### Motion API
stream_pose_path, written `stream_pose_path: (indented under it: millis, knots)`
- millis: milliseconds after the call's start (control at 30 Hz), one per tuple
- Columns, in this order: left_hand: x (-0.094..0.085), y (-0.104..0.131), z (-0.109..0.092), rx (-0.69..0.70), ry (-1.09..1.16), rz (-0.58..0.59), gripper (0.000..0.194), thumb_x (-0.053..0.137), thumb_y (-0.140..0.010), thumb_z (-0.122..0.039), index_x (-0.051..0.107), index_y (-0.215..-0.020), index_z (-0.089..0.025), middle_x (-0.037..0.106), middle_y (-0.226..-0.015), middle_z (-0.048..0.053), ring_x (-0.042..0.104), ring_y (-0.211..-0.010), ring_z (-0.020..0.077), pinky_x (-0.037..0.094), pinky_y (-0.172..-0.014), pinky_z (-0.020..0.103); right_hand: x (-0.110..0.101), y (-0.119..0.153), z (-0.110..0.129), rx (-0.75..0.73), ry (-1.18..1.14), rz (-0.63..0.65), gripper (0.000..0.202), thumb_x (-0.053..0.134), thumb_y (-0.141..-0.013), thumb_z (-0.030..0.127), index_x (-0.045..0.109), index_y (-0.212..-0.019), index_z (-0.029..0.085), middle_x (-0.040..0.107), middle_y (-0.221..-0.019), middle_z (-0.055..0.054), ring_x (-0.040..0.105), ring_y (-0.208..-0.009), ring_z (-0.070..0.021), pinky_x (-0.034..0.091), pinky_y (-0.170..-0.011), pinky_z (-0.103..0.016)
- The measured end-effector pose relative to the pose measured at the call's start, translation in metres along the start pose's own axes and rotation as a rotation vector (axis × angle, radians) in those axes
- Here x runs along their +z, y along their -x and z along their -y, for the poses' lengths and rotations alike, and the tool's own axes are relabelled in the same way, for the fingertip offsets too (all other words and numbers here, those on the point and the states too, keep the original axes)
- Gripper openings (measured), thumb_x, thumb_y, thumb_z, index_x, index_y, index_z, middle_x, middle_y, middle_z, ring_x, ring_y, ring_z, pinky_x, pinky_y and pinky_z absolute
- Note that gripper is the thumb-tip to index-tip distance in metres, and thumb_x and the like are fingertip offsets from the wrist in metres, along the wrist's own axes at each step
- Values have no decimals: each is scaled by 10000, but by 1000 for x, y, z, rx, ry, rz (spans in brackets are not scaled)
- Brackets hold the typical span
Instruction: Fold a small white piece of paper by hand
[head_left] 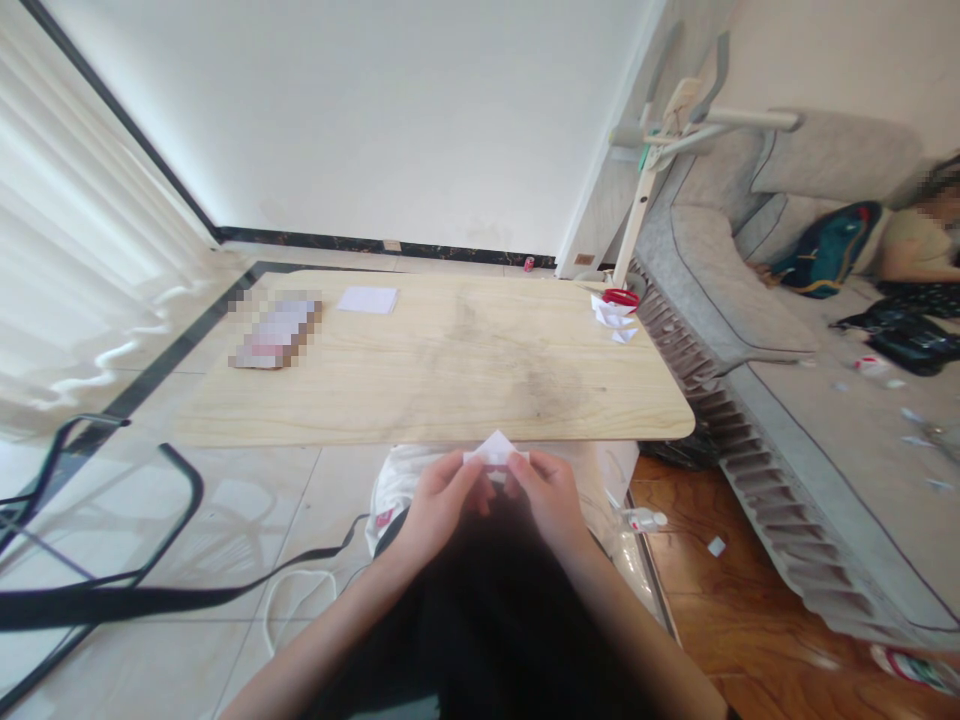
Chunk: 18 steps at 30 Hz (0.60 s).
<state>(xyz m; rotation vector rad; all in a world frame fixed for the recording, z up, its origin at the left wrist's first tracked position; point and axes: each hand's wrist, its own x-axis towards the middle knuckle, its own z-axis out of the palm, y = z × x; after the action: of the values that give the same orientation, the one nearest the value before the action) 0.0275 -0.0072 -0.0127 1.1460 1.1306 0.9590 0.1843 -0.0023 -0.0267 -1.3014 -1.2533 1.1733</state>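
Both hands meet in front of my lap, just short of the table's near edge. Between them is a small piece of folded white paper [496, 446], with a pointed top and a straight band along its lower side. My left hand [444, 490] pinches its left end, thumb on top. At the other end my right hand [551, 487] grips it the same way. The fingers below the paper are partly hidden.
On the wooden table [420, 400] lie a stack of white paper [367, 299], a blurred-out packet [277, 333], folded paper pieces [613, 318] and a red ring-shaped object [621, 299]. A person [919, 245] is on the grey sofa [712, 240] at right.
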Motion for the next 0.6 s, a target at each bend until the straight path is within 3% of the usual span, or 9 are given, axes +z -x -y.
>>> stream_pose_path:
  millis: [600]
  knots:
    - [3, -1, 3, 10, -12, 6, 379, 507, -923, -415, 629, -675, -156, 632, -582, 8, 578, -500, 118, 446, -505, 217, 1, 1, -1, -27, 0, -10, 391, 598, -862, 416, 633, -553, 179, 593, -493, 2, 542, -487, -131, 437, -510, -242]
